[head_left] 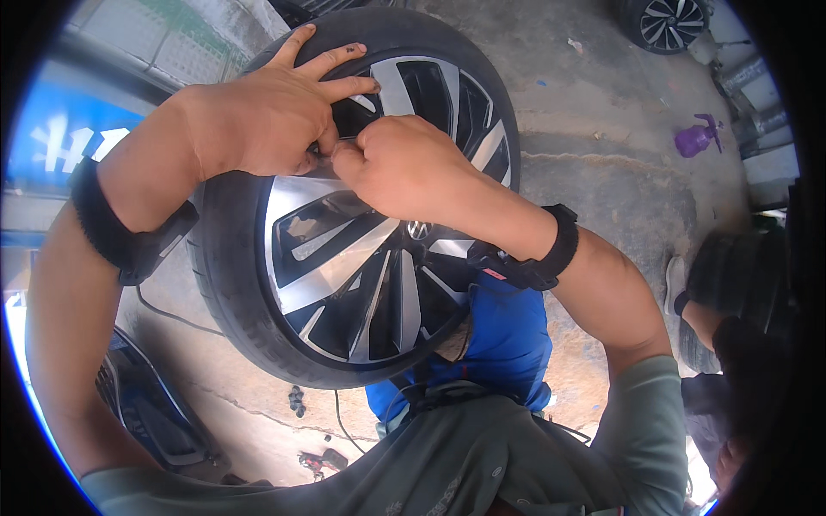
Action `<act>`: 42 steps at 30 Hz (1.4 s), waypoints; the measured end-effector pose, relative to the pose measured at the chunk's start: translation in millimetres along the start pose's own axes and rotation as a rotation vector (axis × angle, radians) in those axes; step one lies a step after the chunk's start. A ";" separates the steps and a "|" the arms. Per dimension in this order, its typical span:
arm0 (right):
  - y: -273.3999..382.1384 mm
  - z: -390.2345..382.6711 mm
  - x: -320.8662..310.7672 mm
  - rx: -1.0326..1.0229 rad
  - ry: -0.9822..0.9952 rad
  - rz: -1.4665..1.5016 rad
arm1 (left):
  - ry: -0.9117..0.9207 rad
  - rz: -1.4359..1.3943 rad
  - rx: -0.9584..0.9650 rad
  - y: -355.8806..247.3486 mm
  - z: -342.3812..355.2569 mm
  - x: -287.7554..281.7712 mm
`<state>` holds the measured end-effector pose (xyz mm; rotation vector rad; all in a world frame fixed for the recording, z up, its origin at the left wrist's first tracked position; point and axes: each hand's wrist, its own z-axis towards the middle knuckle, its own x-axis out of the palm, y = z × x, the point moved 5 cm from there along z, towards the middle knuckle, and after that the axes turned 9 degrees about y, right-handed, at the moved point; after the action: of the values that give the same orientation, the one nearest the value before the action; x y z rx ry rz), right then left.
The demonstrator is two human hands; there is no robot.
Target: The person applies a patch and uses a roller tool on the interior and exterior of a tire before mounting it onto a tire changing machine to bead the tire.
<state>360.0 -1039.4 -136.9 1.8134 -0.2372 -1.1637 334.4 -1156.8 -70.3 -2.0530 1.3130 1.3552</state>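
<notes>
A car wheel stands before me, a black tyre (231,258) on a silver and black alloy rim (340,265). My left hand (258,120) lies across its upper left part, three fingers spread over the tyre and rim edge. Its thumb and index finger pinch together near the rim's outer edge, by a small dark spot. Against those fingertips sits my right hand (400,168), closed in a fist with the thumb side toward the left hand. Whatever is between the fingertips is too small and too covered to make out.
A purple spray bottle (695,139) lies on the concrete floor at the right, with another wheel (667,24) beyond it. Tyres (736,267) and a person in dark clothes (744,361) are at the right edge. A glossy dark panel (159,404) stands lower left; small dark parts (297,401) lie nearby.
</notes>
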 end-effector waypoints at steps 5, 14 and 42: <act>-5.2 0.2 2.6 -0.047 0.009 0.046 | 0.027 0.101 -0.058 -10.0 3.6 1.9; -18.1 11.7 22.6 0.059 0.396 0.624 | 0.331 0.124 -0.013 -26.8 -3.7 -22.2; 0.5 3.6 0.2 -0.047 0.059 -0.346 | 0.338 -0.052 0.050 -25.1 -2.2 -22.9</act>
<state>357.4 -1042.0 -137.0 1.8920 0.1436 -1.3364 354.1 -1134.1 -54.4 -2.3364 1.3963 0.9717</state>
